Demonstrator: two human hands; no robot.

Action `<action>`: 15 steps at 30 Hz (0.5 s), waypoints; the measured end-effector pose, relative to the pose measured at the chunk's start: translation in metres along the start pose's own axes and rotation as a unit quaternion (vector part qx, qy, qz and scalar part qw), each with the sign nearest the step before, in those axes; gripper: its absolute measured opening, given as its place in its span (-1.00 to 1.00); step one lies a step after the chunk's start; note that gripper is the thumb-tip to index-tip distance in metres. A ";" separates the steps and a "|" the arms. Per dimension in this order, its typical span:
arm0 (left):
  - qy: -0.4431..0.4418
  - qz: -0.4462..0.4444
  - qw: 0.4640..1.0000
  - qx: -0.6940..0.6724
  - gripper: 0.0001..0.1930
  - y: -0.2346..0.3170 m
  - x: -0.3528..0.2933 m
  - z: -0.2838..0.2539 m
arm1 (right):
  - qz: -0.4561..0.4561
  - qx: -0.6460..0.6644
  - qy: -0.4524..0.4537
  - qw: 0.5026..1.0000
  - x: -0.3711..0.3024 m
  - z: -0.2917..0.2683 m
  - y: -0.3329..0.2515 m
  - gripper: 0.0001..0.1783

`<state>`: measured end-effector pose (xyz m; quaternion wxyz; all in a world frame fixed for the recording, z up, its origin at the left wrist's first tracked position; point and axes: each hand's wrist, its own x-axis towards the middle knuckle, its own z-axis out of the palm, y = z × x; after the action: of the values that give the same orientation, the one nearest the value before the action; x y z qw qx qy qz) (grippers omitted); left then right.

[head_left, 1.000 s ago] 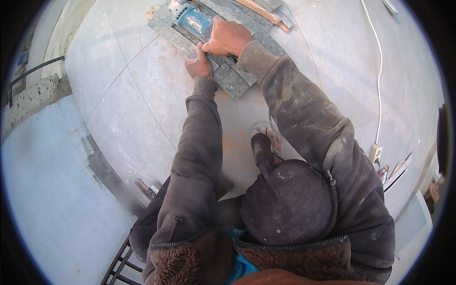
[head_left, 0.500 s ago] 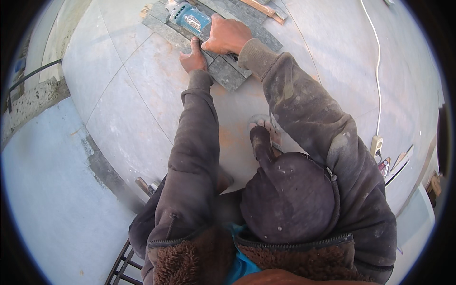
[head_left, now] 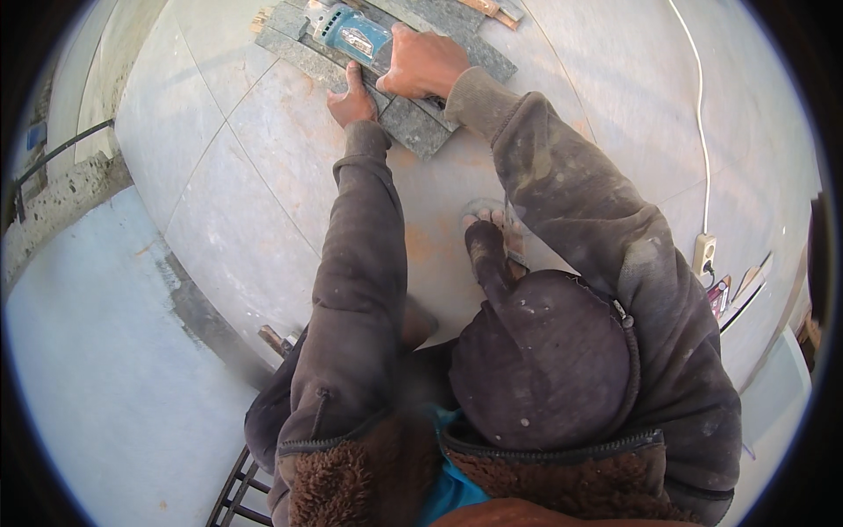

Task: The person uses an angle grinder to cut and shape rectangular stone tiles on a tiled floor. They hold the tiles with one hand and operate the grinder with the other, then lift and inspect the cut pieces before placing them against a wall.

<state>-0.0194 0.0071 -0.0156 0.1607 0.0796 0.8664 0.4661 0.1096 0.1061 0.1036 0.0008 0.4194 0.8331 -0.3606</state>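
My right hand is wrapped round the body of a blue angle grinder, whose metal head points to the upper left. Under the grinder lies a grey stone cladding panel made of staggered strips, close to the top edge of the picture. At the near edge of that panel my left hand takes hold, its thumb stretched up along the stone and the other fingers mostly hidden. The grinder's disc cannot be made out.
Large pale tiles cover the floor. A white cord runs down the right to a socket block. Wooden pieces lie beyond the panel. My foot stands near it. A blue-white slab fills the left.
The panel's near corner and both hands sit slightly higher in the picture, with the whole view shifted a little. Both hands keep their hold.
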 end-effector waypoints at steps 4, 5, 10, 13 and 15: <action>-0.003 0.000 1.000 -0.004 0.18 0.010 -0.005 0.000 | 0.008 -0.004 0.000 1.000 -0.002 0.001 0.003 -0.40; 0.000 0.000 1.000 0.000 0.18 0.005 -0.002 -0.001 | 0.007 -0.002 -0.004 1.000 -0.004 0.001 0.001 -0.40; 0.015 0.002 1.000 0.007 0.20 -0.003 0.004 0.000 | 0.006 0.007 -0.010 1.000 -0.013 -0.001 0.002 -0.40; 0.020 -0.002 1.000 0.013 0.21 -0.001 0.002 0.005 | 0.013 0.001 -0.004 1.000 -0.018 -0.003 0.005 -0.40; 0.026 -0.006 1.000 0.011 0.21 -0.003 0.005 0.004 | 0.010 -0.001 -0.002 1.000 -0.022 -0.004 0.004 -0.39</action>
<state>-0.0224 0.0093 -0.0212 0.1403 0.0641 0.8759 0.4571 0.1277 0.0948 0.1103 0.0066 0.4271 0.8291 -0.3607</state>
